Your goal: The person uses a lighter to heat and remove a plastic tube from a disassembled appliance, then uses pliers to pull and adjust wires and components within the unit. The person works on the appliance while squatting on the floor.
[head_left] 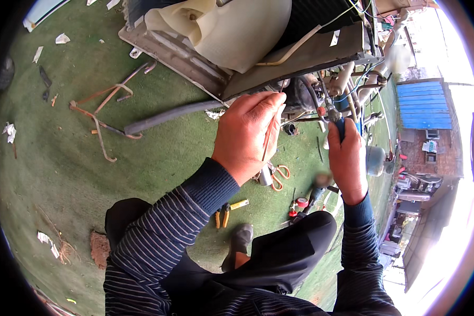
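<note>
My left hand is closed on a thin copper-coloured rod, raised in front of the compressor and pipes under the outdoor unit. My right hand grips the blue handle of a torch, whose metal body and red knob reach up toward the pipes. The black compressor sits between and beyond both hands, partly hidden by them and by a grey metal panel with an off-white fan above it.
Bent copper tubes and a grey insulated hose lie on the green ground at left. Below my hands are red-handled scissors, pliers and red gauges. A gas cylinder stands at right, with a shed behind.
</note>
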The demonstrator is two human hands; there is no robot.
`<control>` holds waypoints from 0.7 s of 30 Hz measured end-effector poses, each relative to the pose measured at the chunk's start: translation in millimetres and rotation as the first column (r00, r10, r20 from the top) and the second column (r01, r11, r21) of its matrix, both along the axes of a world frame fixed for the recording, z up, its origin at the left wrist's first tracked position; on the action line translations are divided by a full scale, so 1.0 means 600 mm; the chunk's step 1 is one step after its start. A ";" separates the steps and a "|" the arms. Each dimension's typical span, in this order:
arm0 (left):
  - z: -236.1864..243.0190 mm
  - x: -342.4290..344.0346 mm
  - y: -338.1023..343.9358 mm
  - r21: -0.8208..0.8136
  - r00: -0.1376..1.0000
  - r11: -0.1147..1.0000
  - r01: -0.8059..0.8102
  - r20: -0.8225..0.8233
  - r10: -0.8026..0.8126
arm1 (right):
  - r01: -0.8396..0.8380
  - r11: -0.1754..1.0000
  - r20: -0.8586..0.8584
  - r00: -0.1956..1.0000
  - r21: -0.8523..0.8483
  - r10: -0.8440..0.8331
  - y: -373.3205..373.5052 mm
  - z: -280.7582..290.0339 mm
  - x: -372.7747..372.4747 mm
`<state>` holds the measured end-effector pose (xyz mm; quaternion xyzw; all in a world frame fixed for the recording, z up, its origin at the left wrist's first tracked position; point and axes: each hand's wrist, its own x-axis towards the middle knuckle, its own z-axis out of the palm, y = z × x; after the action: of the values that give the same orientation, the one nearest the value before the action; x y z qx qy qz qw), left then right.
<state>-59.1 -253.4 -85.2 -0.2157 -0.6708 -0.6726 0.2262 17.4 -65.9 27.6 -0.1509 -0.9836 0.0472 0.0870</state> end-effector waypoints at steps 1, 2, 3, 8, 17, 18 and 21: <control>0.001 -0.002 0.001 0.009 1.000 1.000 -0.006 -0.017 0.006 | 0.003 1.000 0.003 1.000 0.011 -0.003 0.001 0.002 0.001; 0.002 -0.005 0.003 0.017 0.999 1.000 -0.012 -0.033 0.013 | 0.005 1.000 0.007 1.000 0.022 -0.005 0.003 0.004 0.003; 0.002 -0.007 0.006 0.028 0.999 0.999 -0.016 -0.049 0.017 | 0.009 0.999 0.011 1.000 0.035 -0.010 0.005 0.005 0.005; 0.004 -0.015 0.021 0.026 1.000 1.000 -0.008 -0.008 0.008 | 0.020 0.999 -0.002 1.000 0.043 -0.020 0.014 0.008 0.004; -0.004 -0.022 0.022 0.036 1.000 0.999 0.013 0.019 -0.013 | 0.003 1.000 0.014 1.000 0.019 -0.004 0.025 0.009 -0.004; -0.005 -0.021 0.023 0.038 0.999 0.999 0.017 0.027 -0.018 | -0.002 1.000 0.018 1.000 0.021 0.002 0.025 0.008 -0.004; -0.008 -0.023 0.024 0.041 1.000 0.999 -0.006 -0.005 0.007 | -0.012 1.000 0.032 0.999 0.027 0.012 0.022 0.007 -0.005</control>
<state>-73.2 -239.0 -89.9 -0.2106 -0.6568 -0.6849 0.2347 14.3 -52.4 31.9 -0.1445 -0.9863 0.0317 0.0734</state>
